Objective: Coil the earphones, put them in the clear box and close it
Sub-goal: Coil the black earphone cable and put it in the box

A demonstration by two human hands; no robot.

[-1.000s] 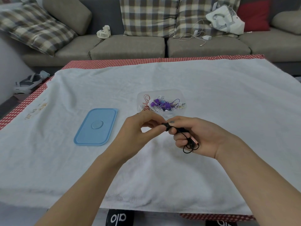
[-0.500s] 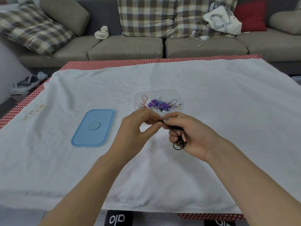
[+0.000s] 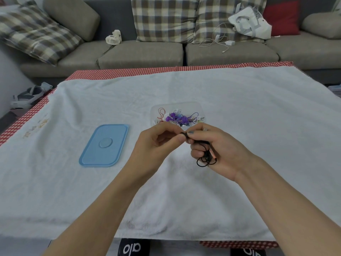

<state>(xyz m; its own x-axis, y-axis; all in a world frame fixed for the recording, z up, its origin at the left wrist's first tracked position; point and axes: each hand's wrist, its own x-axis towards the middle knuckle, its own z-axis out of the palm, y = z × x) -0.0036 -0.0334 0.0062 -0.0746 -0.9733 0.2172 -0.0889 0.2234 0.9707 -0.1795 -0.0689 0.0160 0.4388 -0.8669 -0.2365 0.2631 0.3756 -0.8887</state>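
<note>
Above the white towel (image 3: 239, 111), both hands meet at the black earphones (image 3: 205, 157). The right hand (image 3: 219, 148) curls its fingers round the small coiled bundle, loops hanging below the palm; the left hand (image 3: 156, 143) pinches the cable's free end between thumb and forefinger. Feed that end snugly round the bundle (slack would likely let the loops spring apart). The clear box (image 3: 177, 115), already holding coloured earphones, stands open just beyond the hands; its blue lid (image 3: 104, 145) lies apart, to the left.
</note>
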